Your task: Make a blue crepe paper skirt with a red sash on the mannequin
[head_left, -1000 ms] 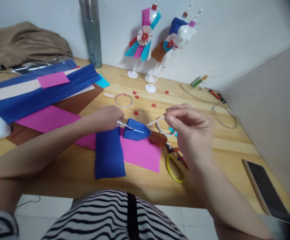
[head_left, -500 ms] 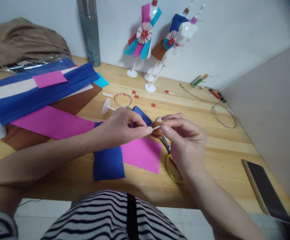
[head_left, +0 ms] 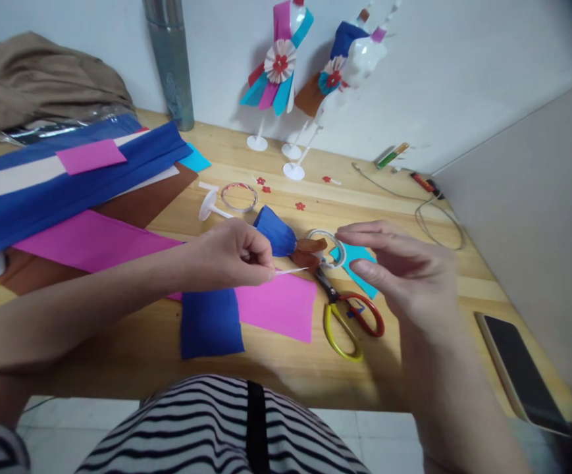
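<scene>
My left hand pinches a thin white strip that sticks out to the right over the pink paper. My right hand hovers to the right with fingers apart and holds nothing. Between the hands lie a folded blue paper piece, a brown paper piece and a roll of white tape. Scissors with yellow and red handles lie just below the tape. A dark blue paper rectangle lies under my left wrist.
Blue, pink, white and brown paper sheets are stacked at the left. Two decorated bottle figures on white stands, a steel flask, a clear tape ring, a white stand, a cable and a phone sit about the table.
My right hand let go of the white strip and drew away to the right, fingers spreading. The left hand kept the strip and lowered slightly. The scissors are now uncovered.
</scene>
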